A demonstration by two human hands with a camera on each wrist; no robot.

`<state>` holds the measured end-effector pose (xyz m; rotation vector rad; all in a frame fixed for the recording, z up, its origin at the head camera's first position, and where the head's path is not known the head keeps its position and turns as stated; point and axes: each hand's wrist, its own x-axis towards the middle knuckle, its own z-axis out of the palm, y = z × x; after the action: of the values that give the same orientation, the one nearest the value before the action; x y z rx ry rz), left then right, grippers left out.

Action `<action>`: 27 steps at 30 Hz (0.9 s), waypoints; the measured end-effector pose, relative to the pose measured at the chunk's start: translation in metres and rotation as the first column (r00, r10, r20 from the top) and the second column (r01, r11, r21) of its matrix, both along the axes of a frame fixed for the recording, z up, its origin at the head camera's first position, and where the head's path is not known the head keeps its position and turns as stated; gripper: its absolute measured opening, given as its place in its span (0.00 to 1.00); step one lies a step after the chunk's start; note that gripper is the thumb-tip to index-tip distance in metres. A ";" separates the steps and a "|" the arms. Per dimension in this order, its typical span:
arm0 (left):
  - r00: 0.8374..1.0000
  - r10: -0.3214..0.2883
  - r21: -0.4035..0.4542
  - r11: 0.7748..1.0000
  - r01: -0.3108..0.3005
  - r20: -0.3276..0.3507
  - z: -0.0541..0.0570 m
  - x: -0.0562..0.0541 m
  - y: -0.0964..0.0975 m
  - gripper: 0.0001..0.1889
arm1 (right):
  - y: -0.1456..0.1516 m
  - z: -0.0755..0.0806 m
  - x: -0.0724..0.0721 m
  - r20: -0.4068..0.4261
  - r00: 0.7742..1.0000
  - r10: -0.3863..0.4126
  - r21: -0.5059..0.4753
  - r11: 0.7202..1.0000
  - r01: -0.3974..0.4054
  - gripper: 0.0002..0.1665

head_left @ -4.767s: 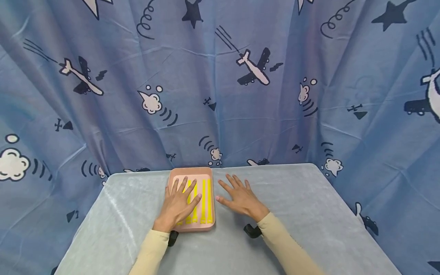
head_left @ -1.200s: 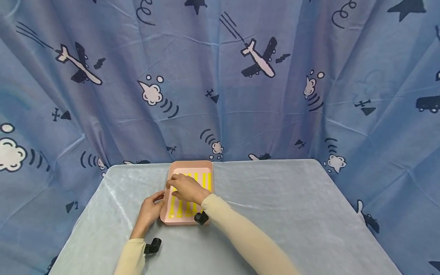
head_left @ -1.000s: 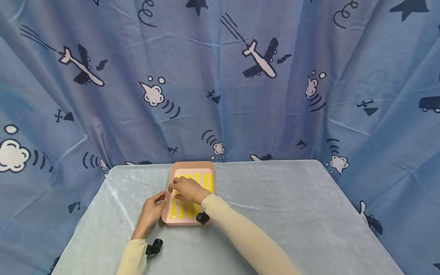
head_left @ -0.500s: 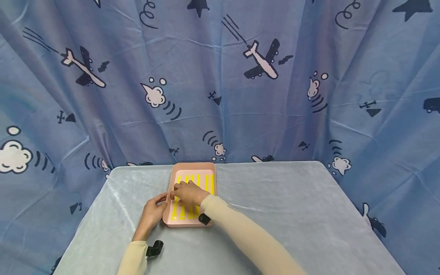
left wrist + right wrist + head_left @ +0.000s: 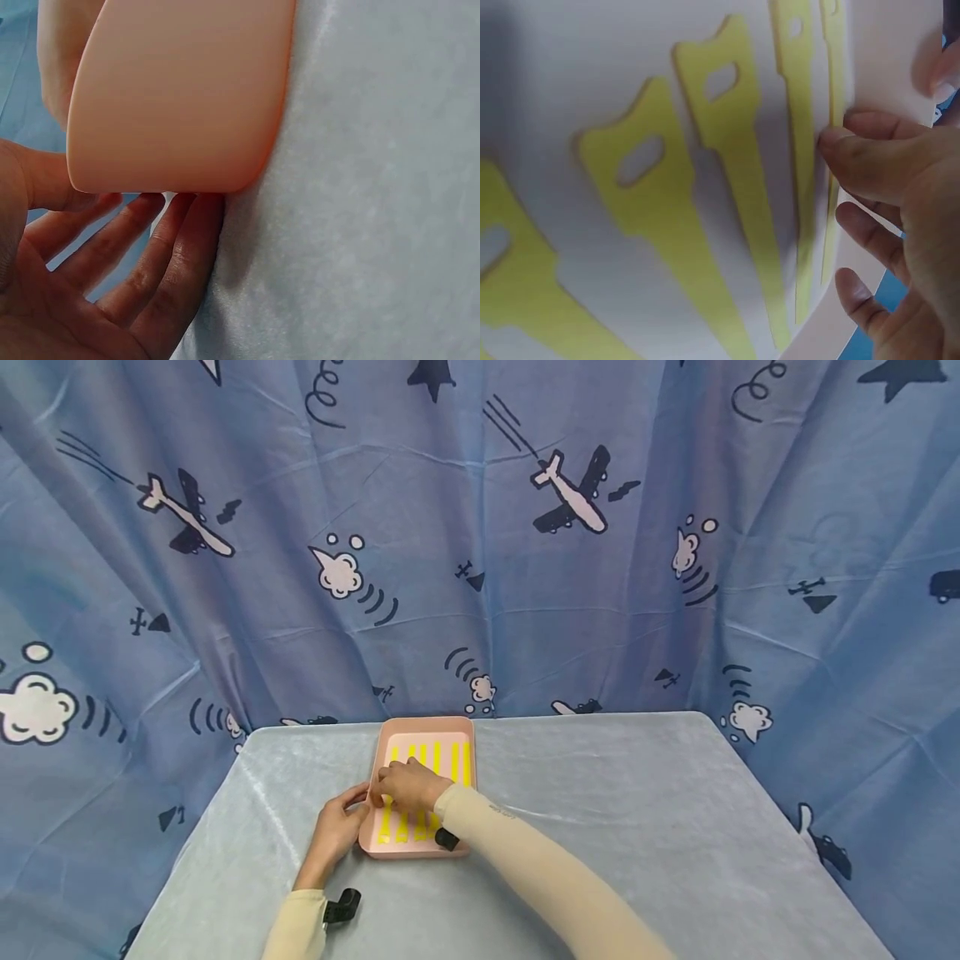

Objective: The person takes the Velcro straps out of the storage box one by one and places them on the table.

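Note:
A pink tray (image 5: 423,724) lies on the table with several flat yellow saw-shaped cutouts side by side in it. My left hand (image 5: 336,831) is at the tray's left side. In the left wrist view its mostly straight fingers (image 5: 157,262) touch the tray wall, with the thumb by the rim. Reaching over the tray, my right hand (image 5: 411,785) has curled fingers at the leftmost yellow saw cutout (image 5: 386,827). The right wrist view has the thumb and index finger pinching that narrow saw's edge (image 5: 832,67); part of it is hidden behind the thumb.
A grey cloth covers the table (image 5: 600,827). Behind its far edge hangs a blue curtain (image 5: 480,568) printed with planes and clouds. Other yellow saw cutouts (image 5: 649,165) lie close beside the pinched one.
From spread over and beside the tray, the left hand has moved to its left wall and the right to the leftmost saw. Lately the right hand has slid slightly nearer along it.

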<state>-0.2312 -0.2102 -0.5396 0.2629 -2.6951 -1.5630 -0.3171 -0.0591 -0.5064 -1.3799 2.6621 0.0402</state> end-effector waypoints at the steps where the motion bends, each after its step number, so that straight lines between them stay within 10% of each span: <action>1: 1.000 0.000 0.001 1.000 0.000 0.000 -0.001 0.000 0.000 0.23 | 0.000 -0.001 0.000 -0.002 1.000 0.002 -0.001 1.000 -0.002 0.12; 27: 1.000 0.023 0.008 1.000 -0.023 -0.011 -0.003 0.000 0.001 0.23 | 0.002 -0.005 0.000 -0.220 0.970 0.104 0.015 0.995 -0.103 0.07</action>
<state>-0.2312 -0.2092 -0.5423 0.2833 -2.6684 -1.5645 -0.3171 -0.0569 -0.5109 -1.5988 2.7583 0.2224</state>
